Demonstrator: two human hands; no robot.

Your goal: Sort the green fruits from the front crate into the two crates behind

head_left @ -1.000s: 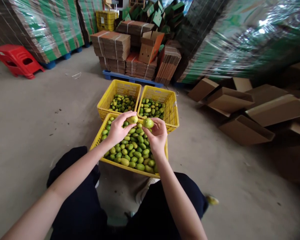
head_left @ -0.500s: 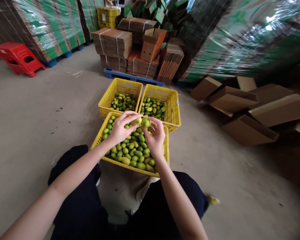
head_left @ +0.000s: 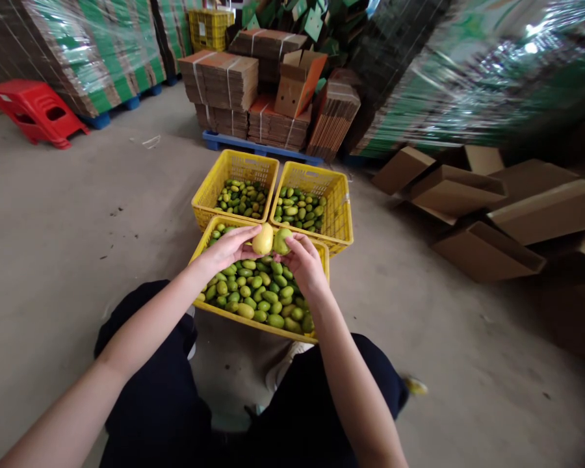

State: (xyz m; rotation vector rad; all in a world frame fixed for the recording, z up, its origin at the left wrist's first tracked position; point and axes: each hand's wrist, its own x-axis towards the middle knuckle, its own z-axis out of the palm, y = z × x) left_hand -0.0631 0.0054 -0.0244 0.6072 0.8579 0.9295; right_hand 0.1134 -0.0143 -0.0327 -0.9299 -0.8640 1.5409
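Note:
My left hand [head_left: 234,247] is closed on a yellow lemon [head_left: 262,240], its fingers along the left side of the fruit. Close beside it, my right hand [head_left: 302,260] grips a green lemon [head_left: 282,241] between thumb and fingers. Both fruits are held up over the near yellow crate [head_left: 253,327], which is filled with green and yellowish lemons [head_left: 263,296]. Part of that crate's far rim is hidden behind my hands.
Beyond stand two yellow crates, the left one [head_left: 202,195] and the right one [head_left: 344,214], each partly filled with lemons. Flattened cartons [head_left: 219,81] are stacked on a blue pallet [head_left: 253,146]. Open cardboard boxes [head_left: 487,247] lie at right, a red stool [head_left: 39,114] at left.
The yellow lemon has been turned in my left hand and now shows more of its side. The green lemon has shifted slightly in my right hand. The crates stay in place.

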